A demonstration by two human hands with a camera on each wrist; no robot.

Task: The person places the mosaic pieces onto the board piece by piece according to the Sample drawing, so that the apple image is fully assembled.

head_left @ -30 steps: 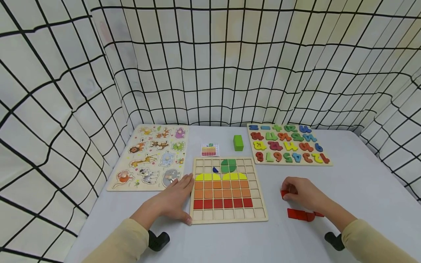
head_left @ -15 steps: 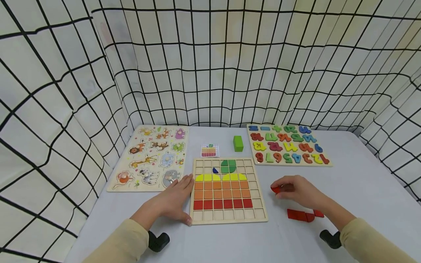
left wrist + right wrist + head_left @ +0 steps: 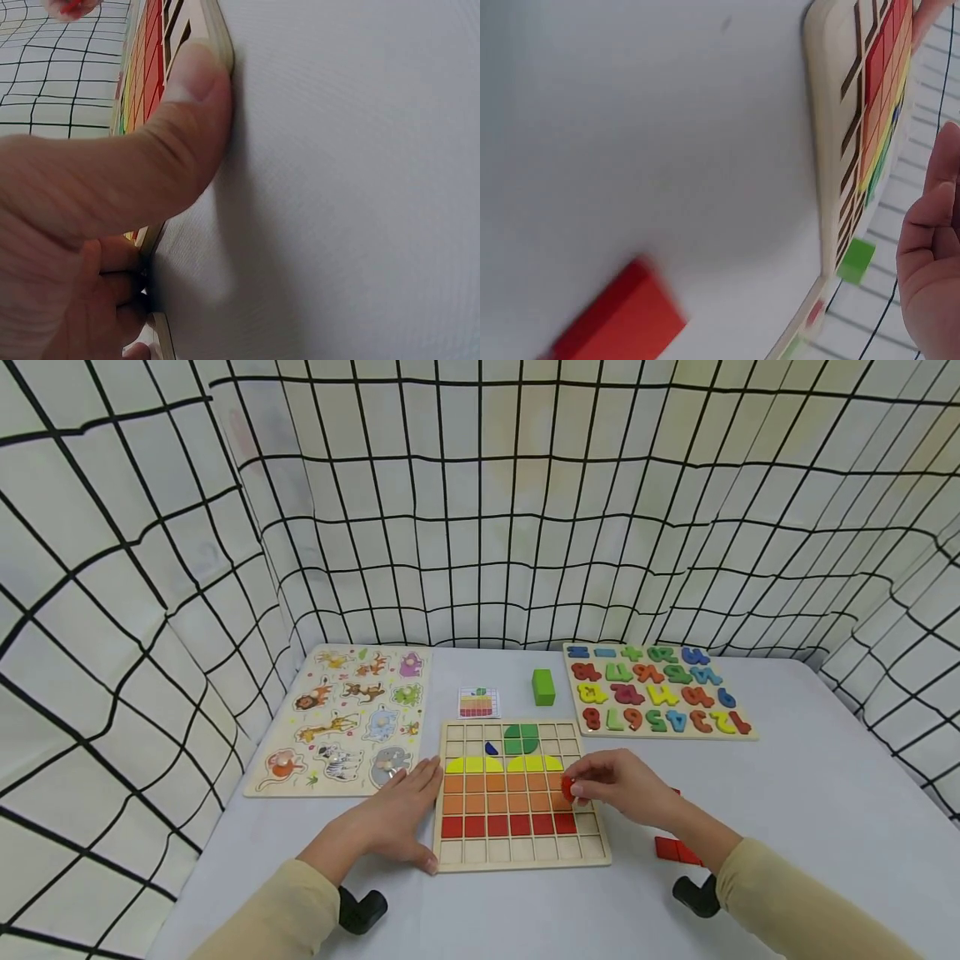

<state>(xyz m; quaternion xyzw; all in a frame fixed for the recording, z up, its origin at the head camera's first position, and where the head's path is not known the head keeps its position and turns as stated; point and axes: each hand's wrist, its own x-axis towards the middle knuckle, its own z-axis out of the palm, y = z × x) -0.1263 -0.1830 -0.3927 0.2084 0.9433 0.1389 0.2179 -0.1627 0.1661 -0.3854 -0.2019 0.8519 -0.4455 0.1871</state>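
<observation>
My left hand [image 3: 397, 818] rests along the left edge of a wooden grid board [image 3: 525, 852], fingers fairly straight, thumb at the near corner. In the left wrist view that thumb [image 3: 176, 142] lies against the board's corner. On the board are a row of red squares [image 3: 497, 824], two orange rows [image 3: 495, 802], yellow half-rounds [image 3: 474, 764], green pieces [image 3: 521, 738] and a small blue piece [image 3: 491, 748]. My right hand [image 3: 618, 787] pinches a red puzzle piece [image 3: 567, 788] over the board's right side; fingers partly cover its shape.
More red pieces [image 3: 677, 850] lie right of the board, partly behind my forearm. Behind stand a picture card [image 3: 478, 702] and a green block [image 3: 543, 687]. An animal puzzle [image 3: 285, 735] sits at left, a number puzzle [image 3: 660, 693] at right. Black netting [image 3: 480, 518] surrounds the table.
My right hand has carried the red puzzle piece leftward from beside the loose red pieces to above the board's right side. My left hand has stayed in place.
</observation>
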